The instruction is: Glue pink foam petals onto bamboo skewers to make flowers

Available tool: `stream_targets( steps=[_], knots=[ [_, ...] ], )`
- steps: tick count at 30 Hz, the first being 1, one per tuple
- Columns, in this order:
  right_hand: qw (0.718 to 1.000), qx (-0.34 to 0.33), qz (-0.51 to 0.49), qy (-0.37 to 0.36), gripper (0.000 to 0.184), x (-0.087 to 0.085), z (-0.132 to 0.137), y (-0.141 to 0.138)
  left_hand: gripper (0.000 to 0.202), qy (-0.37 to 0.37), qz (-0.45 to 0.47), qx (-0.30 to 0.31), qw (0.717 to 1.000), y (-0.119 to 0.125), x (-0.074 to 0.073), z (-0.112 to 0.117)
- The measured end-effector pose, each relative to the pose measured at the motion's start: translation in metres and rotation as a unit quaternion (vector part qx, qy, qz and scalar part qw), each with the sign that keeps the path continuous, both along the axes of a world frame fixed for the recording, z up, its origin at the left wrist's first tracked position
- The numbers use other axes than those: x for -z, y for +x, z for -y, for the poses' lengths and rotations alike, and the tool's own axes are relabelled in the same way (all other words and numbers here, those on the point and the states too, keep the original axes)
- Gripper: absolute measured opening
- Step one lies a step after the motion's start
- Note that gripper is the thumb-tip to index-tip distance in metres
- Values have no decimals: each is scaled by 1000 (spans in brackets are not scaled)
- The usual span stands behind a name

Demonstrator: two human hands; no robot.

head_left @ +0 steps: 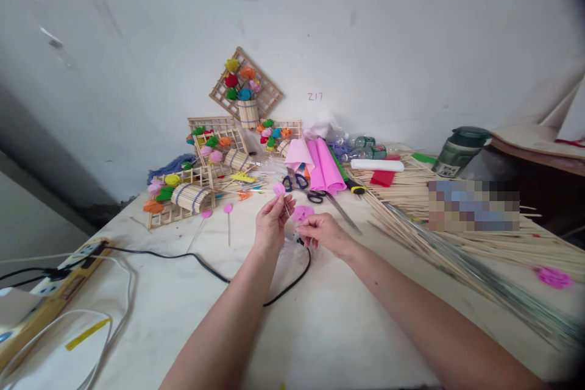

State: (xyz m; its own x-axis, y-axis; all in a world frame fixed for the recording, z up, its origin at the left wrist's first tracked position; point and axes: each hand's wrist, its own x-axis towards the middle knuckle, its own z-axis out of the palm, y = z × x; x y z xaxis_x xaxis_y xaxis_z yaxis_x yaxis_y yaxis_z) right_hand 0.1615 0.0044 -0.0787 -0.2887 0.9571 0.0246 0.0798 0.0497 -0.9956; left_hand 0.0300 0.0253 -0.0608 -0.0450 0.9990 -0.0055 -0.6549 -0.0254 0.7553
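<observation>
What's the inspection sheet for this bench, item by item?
Surface: pale tabletop, crowded toward the wall.
Job's things: pink-tipped stem in hand; pink paper piece by the right fingertips.
Clutter: black-handled scissors, wooden sticks.
Hands: left hand pinches the stem; right hand fingertips together, hold unclear.
Cables: black cable from power strip passes beneath left forearm.
Surroundings: flower-basket lattice panel against wall; dark green tumbler at right.

Tabletop (347, 329): pale, below my left hand (272, 219) and right hand (322, 233).
Pink-topped stems (228, 209): left of my left hand.
Scissors (297, 177): just beyond both hands.
Bamboo sticks (397, 196): strewn right of my right hand.
Power strip (53, 287): farther left.
Black cable (205, 265): reaching rightward to just below my hands.
</observation>
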Motion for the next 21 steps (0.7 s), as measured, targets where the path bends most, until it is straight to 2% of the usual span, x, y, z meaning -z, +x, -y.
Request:
stream_targets(
  steps=[12,21],
  knots=[
    [1000,-25,-8,-1,20,4,2,-4,23,24,0,-9,1000,1,3,-2],
    [999,-40,23,6,25,-6,8,-7,20,40,-1,-15,999,1,6,-4]
  ],
)
